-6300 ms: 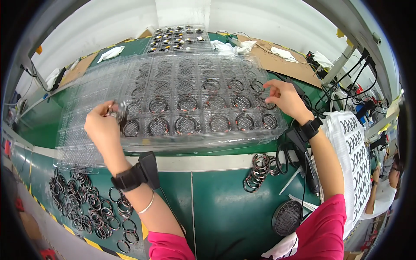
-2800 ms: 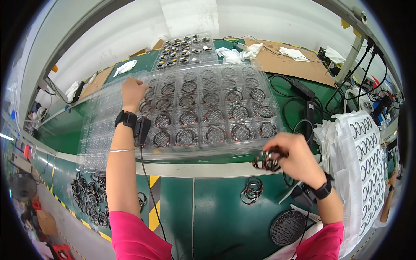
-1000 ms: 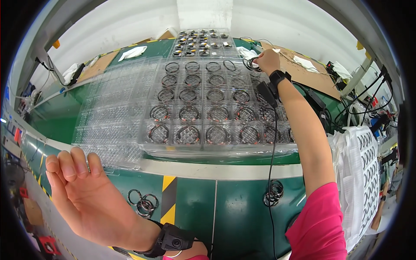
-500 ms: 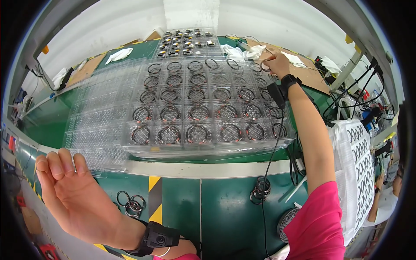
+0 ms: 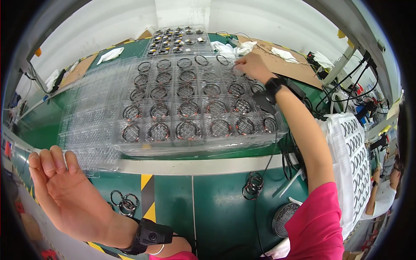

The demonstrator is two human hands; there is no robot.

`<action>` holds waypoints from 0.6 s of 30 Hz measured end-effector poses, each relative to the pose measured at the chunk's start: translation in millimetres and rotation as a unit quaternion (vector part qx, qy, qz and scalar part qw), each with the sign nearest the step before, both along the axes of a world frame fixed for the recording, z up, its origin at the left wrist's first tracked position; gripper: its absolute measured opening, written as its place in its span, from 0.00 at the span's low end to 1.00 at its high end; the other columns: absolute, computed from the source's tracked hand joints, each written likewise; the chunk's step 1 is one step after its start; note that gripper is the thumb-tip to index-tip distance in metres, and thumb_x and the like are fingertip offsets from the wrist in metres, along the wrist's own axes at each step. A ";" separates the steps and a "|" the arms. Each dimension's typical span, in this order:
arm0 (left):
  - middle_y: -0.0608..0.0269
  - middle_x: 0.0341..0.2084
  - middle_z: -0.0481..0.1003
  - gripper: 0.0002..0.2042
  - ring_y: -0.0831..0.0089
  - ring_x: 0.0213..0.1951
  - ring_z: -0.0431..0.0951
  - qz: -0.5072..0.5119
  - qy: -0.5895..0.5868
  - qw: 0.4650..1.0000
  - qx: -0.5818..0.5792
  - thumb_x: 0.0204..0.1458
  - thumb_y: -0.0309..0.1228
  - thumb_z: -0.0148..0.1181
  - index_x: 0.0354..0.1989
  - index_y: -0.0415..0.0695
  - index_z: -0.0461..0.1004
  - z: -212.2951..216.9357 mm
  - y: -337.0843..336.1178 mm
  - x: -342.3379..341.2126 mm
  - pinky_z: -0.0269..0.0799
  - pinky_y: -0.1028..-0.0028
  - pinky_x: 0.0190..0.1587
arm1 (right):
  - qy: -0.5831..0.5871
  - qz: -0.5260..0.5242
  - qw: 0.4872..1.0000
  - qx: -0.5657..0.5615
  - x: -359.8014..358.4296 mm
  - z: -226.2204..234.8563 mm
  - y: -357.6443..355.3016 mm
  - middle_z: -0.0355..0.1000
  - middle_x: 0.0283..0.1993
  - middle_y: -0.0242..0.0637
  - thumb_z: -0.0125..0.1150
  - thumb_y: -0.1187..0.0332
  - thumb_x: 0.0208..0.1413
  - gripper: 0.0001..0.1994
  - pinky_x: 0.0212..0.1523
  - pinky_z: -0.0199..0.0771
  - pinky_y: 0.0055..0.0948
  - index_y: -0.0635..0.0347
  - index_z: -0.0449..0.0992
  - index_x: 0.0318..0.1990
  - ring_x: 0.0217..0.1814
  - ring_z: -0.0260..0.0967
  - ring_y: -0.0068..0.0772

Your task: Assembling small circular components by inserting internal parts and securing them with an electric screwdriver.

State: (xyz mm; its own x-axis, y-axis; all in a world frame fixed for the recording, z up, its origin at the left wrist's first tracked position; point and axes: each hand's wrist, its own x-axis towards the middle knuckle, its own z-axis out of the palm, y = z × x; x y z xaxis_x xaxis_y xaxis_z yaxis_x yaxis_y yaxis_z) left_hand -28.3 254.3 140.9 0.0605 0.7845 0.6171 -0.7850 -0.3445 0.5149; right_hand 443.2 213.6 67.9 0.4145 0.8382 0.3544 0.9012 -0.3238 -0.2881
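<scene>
Rings (image 5: 196, 130) were seated across most of the tray (image 5: 197, 145), loose piles (image 5: 253, 186) unplaced, left fingers (image 5: 58, 159) apart, closure of right fingers (image 5: 241, 62) undetermined.

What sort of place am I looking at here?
Probably a factory assembly workshop: a clear plastic tray holds rows of similar dark rings, and the green workbench carries yellow-and-black striped tape.

Factory assy wkshop, going by the green wkbench (image 5: 227, 195), hazard tape (image 5: 148, 193) & clear parts trays (image 5: 199, 146).
</scene>
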 end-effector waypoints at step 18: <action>0.64 0.31 0.57 0.06 0.74 0.34 0.56 -0.016 -0.011 1.000 -0.017 0.63 0.28 0.46 0.42 0.36 0.63 -4.0 11.9 -15.2 0.54 0.72 0.37 | 0.011 0.055 0.964 -0.260 -59.3 1.4 45.0 0.36 0.79 0.29 0.24 0.27 0.59 0.41 0.73 0.30 0.66 0.37 0.40 0.75 0.81 0.25 0.41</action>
State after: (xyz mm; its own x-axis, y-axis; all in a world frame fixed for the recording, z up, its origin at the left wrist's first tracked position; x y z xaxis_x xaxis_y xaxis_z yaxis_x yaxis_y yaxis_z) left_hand -43.5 266.2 136.9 0.0718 0.8033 0.5912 -0.8068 -0.3017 0.5080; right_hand 383.9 258.6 69.3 0.3164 0.9391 -0.1338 0.9336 -0.3333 -0.1313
